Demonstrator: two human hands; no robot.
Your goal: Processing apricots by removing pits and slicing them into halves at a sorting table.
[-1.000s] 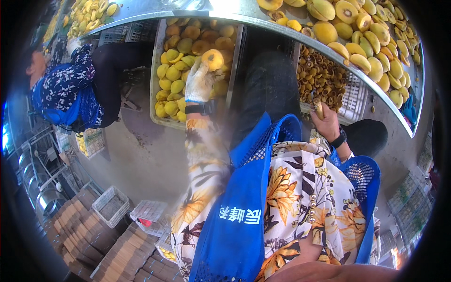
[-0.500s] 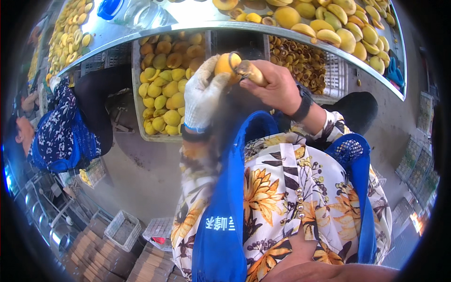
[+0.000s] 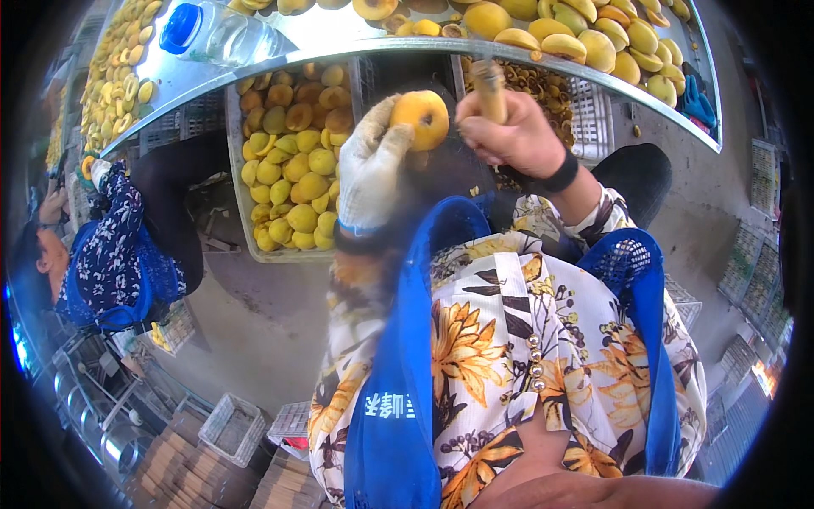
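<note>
My left hand (image 3: 368,178), in a white glove, grips a yellow peach (image 3: 426,119) between thumb and fingers. A dark spot shows in the middle of the peach's face. My bare right hand (image 3: 513,140) is closed round the wooden handle of a pitting tool (image 3: 491,95), tilted up just right of the peach and apart from it. The tool's working end cannot be made out. Below my left hand and to its left stands a crate (image 3: 241,191) of yellow peaches. Behind my right hand lie small brown-yellow fruit pieces (image 3: 541,92) in another crate.
A metal table (image 3: 331,49) crosses the top, bearing peach halves (image 3: 600,51) and a clear bottle (image 3: 229,38) with a blue cap. A co-worker (image 3: 119,237) sits at the left. Pale crates (image 3: 232,428) stand on the floor behind.
The tool has come away from the peach and its handle has swung upright as my right hand moved right. The peach's face has turned into view in my left hand.
</note>
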